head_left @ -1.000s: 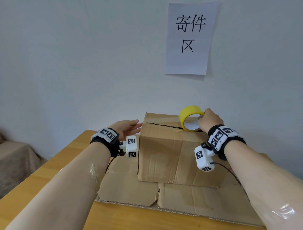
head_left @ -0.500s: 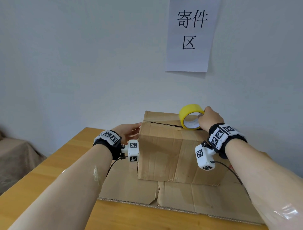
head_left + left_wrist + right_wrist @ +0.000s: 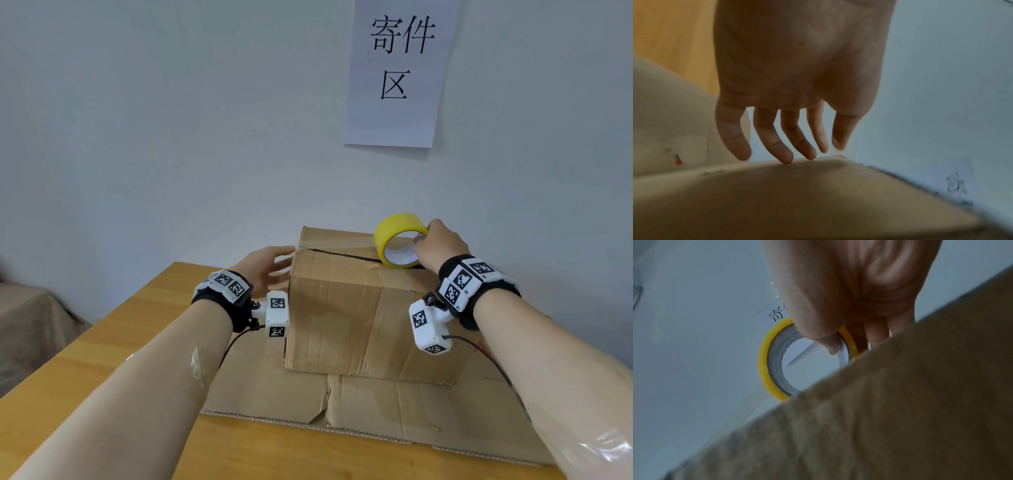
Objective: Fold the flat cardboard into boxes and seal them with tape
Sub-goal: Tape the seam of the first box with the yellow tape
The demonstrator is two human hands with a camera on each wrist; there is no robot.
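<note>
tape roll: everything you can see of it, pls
The tape roll is a yellow ring with a pale grey-white inner core, standing on edge on top of the folded cardboard box, by the dark seam between the top flaps. Its open centre faces the head camera. The right hand grips its right side, thumb inside the core, fingers over the outer rim. Whether a strip is already stuck to the box cannot be told.

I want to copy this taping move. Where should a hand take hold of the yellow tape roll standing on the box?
Grip the tape roll at its right rim, coming from the right: thumb inside the open core, fingers over the yellow band, as the right hand does. It stands on edge on the box, core facing you.
</note>
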